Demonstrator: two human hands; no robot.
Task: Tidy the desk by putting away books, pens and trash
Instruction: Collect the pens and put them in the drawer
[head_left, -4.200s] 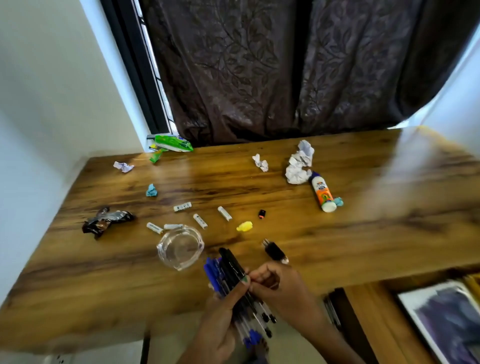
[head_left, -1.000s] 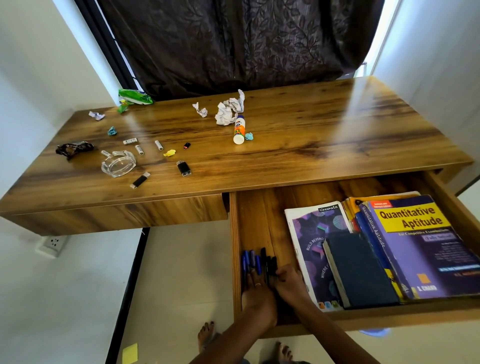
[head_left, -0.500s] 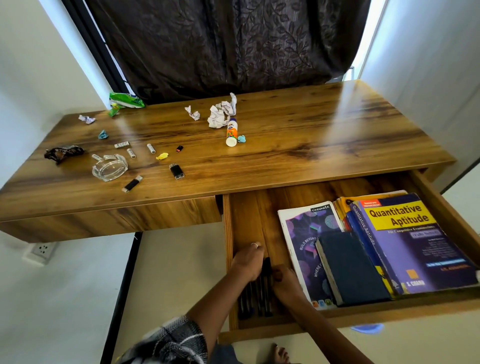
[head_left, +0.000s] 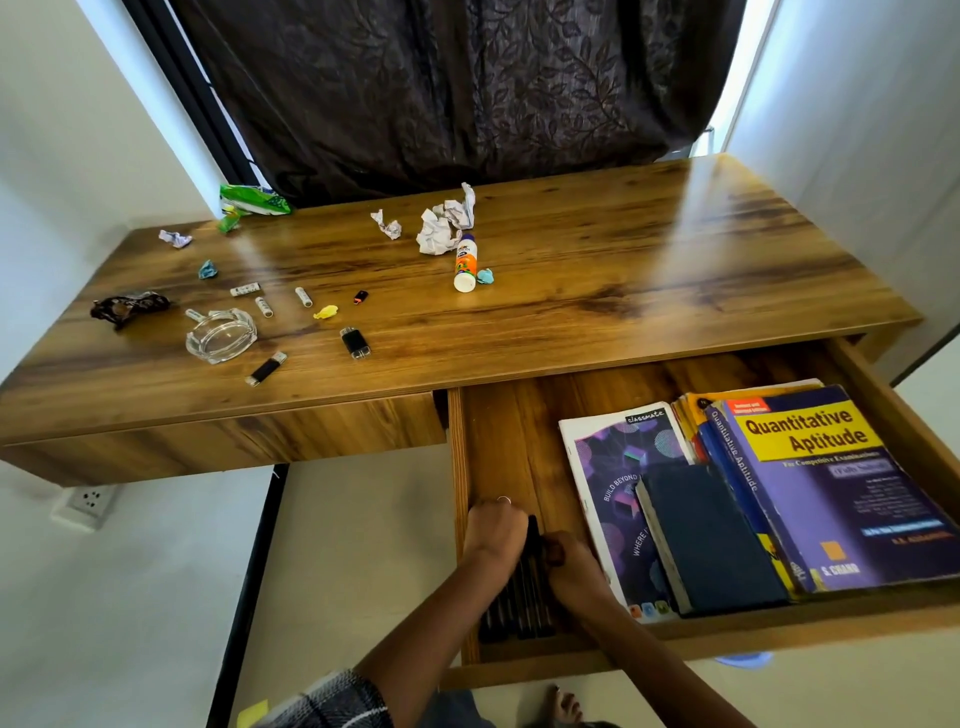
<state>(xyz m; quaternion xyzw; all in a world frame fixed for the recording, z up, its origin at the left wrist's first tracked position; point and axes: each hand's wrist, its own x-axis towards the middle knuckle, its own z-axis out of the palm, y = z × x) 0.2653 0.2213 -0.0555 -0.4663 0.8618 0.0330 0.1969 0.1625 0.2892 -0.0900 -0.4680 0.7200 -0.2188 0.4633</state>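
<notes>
Dark leaf-patterned curtains (head_left: 467, 88) hang behind a wooden table (head_left: 623, 270) whose right-hand drawer (head_left: 519, 431) is pulled open. Inside the drawer, at its left front corner, a bundle of dark pens (head_left: 519, 603) lies lengthwise. The left hand (head_left: 493, 530) rests on the far end of the pens with its fingers curled over them, a ring showing on one finger. The right hand (head_left: 571, 566) presses against the bundle's right side, fingers bent round the pens. To the right in the drawer sit the books: a "classmate" notebook (head_left: 613, 467) printed with "BUILD BEYOND", a plain dark blue book (head_left: 711, 540) lying on it, and a thick purple and yellow volume titled "Quantitative Aptitude" (head_left: 831, 483), marked "S. CHAND" near its lower edge. On the table top, near the far edge, lie crumpled white paper (head_left: 441, 228), a glue stick (head_left: 465, 265) and a green wrapper (head_left: 252, 200). Toward the left edge stand a glass ashtray (head_left: 221, 335), a black wrapper (head_left: 127, 307) and two black USB drives (head_left: 355, 343).
</notes>
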